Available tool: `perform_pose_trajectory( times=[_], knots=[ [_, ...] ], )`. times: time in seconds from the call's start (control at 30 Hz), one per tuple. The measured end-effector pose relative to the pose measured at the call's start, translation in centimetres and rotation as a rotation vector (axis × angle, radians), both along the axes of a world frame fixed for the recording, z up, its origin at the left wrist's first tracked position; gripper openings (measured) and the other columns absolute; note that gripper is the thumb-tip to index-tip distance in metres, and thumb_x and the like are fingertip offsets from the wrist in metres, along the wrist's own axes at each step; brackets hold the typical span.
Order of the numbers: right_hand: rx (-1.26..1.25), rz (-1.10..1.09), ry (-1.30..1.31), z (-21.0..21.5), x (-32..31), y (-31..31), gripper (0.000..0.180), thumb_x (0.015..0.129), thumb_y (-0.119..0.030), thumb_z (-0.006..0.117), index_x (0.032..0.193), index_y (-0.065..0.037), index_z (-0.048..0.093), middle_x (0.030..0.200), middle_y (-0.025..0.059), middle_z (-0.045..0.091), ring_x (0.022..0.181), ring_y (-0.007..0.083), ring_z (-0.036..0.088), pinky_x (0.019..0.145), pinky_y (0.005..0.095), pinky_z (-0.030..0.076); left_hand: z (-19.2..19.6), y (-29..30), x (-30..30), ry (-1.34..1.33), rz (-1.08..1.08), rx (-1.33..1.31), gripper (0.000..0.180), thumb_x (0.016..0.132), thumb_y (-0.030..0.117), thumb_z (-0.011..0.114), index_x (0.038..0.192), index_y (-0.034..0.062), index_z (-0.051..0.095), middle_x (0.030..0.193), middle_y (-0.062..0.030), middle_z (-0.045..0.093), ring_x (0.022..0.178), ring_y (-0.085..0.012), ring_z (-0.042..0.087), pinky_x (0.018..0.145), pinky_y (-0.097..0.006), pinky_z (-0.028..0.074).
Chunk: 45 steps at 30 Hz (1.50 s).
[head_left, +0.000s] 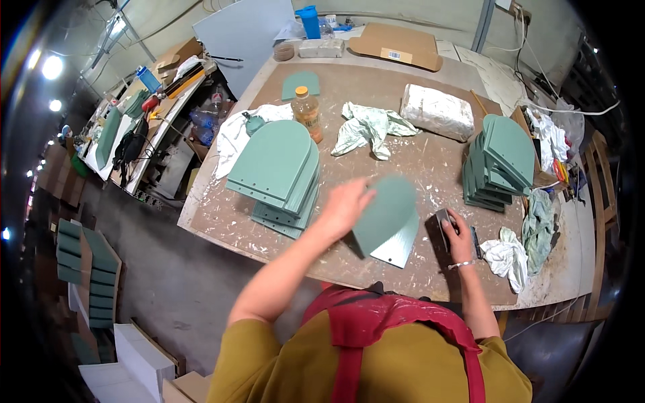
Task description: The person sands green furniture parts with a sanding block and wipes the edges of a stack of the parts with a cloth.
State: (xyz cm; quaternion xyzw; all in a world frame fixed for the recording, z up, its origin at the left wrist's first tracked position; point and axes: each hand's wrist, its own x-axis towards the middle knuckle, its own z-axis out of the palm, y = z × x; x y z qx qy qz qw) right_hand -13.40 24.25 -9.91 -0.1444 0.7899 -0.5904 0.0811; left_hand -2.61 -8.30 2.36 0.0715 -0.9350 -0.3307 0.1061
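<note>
My left hand (346, 205) grips the left edge of a green arched panel (390, 205), which is tilted and smeared by motion. Below it, partly covered, a second arched panel (398, 250) lies on the table with light glinting off it. My right hand (459, 236), fingers curled, holds a small dark grey block (443, 225) upright near the table's front edge. To the left of my left hand stands a stack of green arched panels (279, 164) with small holes along their straight edge. Another stack of such panels (500, 158) leans unevenly at the right.
The brown-covered table (322, 248) also bears an orange-capped bottle (307, 114), a crumpled cloth (373, 127), a white wrapped bundle (437, 111) and a lone green panel (300, 85). Rags (507, 258) lie at the right edge. A cardboard piece (396, 46) rests at the back.
</note>
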Motion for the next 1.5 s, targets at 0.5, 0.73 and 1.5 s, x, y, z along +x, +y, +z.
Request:
perform_pose_trajectory(
  times=[0.5, 0.73, 1.5],
  knots=[
    [0.103, 0.121, 0.059, 1.7, 2.5, -1.2, 0.044, 0.091, -0.025, 0.070, 0.128, -0.003, 0.061, 0.130, 0.0167, 0.060, 0.122, 0.0286, 0.056, 0.106, 0.0361, 0.040, 4.9, -26.2, 5.6, -0.042, 0.582, -0.136, 0.035, 0.096, 0.027, 0.058, 0.106, -0.0049, 0.068, 0.102, -0.0154, 0.070, 0.092, -0.0299, 0.066, 0.084, -0.035, 0.048],
    [0.068, 0.016, 0.065, 3.5, -1.7, -3.1, 0.045, 0.091, -0.030, 0.069, 0.129, -0.006, 0.062, 0.127, 0.0144, 0.059, 0.117, 0.0266, 0.058, 0.103, 0.0355, 0.043, -1.2, 0.6, 2.8, 0.295, -0.354, -0.479, 0.021, 0.083, 0.010, 0.061, 0.102, 0.0031, 0.065, 0.098, -0.0120, 0.066, 0.089, -0.0316, 0.064, 0.077, -0.045, 0.052],
    [0.723, 0.257, 0.574, 4.0, -4.7, -16.3, 0.034, 0.082, -0.030, 0.069, 0.113, -0.016, 0.068, 0.127, 0.0138, 0.057, 0.112, 0.0342, 0.056, 0.089, 0.0501, 0.043, -13.2, 12.3, -0.1, -0.114, -0.723, -0.536, 0.069, 0.096, 0.053, 0.046, 0.150, 0.0108, 0.036, 0.156, -0.0106, 0.033, 0.147, -0.0265, 0.025, 0.119, -0.052, 0.017]
  ],
)
